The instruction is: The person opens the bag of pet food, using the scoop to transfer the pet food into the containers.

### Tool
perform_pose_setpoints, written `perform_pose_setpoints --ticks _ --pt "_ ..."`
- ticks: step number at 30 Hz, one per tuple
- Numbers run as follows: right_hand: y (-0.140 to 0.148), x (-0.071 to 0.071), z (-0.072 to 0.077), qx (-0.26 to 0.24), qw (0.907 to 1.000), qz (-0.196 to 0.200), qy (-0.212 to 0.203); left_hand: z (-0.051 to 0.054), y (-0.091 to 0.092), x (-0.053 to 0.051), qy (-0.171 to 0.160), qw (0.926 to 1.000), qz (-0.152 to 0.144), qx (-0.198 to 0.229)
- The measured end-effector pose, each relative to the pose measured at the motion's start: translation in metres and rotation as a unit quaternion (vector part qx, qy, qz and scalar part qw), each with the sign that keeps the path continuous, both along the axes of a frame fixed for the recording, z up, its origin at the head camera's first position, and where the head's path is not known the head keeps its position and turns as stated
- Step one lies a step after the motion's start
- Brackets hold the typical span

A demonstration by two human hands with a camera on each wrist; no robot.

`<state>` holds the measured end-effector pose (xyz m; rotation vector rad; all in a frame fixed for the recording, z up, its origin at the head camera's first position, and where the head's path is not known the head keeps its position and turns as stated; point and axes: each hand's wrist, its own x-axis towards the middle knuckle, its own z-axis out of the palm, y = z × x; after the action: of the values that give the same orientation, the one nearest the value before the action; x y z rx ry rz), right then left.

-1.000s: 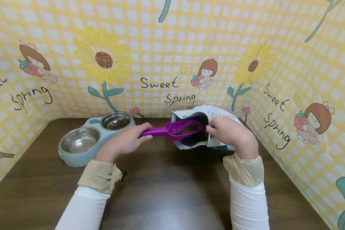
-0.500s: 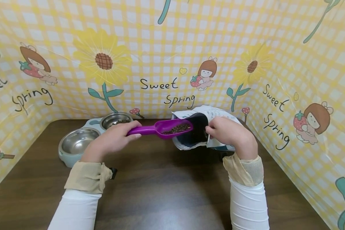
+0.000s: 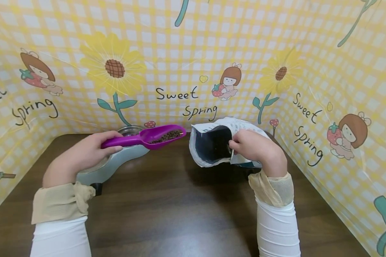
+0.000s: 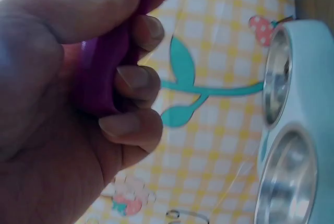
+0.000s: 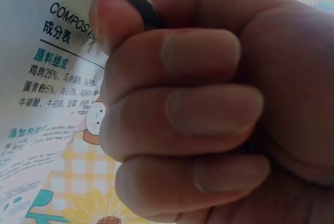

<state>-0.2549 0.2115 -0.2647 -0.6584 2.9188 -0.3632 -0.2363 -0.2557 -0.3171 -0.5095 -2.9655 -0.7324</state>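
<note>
The left hand [image 3: 80, 153] grips the handle of a purple scoop [image 3: 141, 139], which carries brown kibble [image 3: 167, 136]. In the left wrist view the fingers of the left hand [image 4: 88, 78] curl round the purple handle [image 4: 107, 67]. The scoop hangs over the right end of a pale blue double feeder [image 3: 115, 164], partly covering its rear steel bowl [image 3: 130, 130]; the left arm hides most of the front bowl. At the right, the right hand [image 3: 257, 150] pinches the edge of an open white bag [image 3: 241, 125] lying on its side, its dark mouth facing left.
The brown wooden table [image 3: 167, 207] runs under both arms. A yellow checked cloth [image 3: 180, 53] with sunflowers and cartoon figures stands behind the table and along both sides. The bag lies near the table's back edge.
The left hand has drawn the loaded scoop out of the bag's mouth and moved it left to the feeder. The right hand keeps its hold on the bag, nearly still.
</note>
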Motion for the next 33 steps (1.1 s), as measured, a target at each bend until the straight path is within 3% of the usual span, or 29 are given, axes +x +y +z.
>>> perform_pose_setpoints --ticks 11,16,21,26,33 --pt "0.001 0.0 -0.002 0.002 1.0 -0.002 0.001 0.002 -0.039 0.013 0.009 0.9984 0.044 -0.034" --pt "0.001 0.001 -0.002 0.001 0.9999 0.005 0.008 0.0 -0.056 0.02 0.011 0.9978 0.063 -0.019" --pt "0.0 0.002 -0.001 0.006 0.9998 0.009 0.014 -0.004 -0.08 0.032 0.007 0.9958 0.089 -0.017" --pt "-0.001 0.001 0.0 0.006 0.9999 0.005 0.008 -0.009 -0.103 0.043 0.024 0.9921 0.119 -0.031" --pt "-0.001 0.001 0.001 0.005 1.0 0.001 -0.003 -0.01 -0.125 0.061 0.05 0.9891 0.138 -0.012"
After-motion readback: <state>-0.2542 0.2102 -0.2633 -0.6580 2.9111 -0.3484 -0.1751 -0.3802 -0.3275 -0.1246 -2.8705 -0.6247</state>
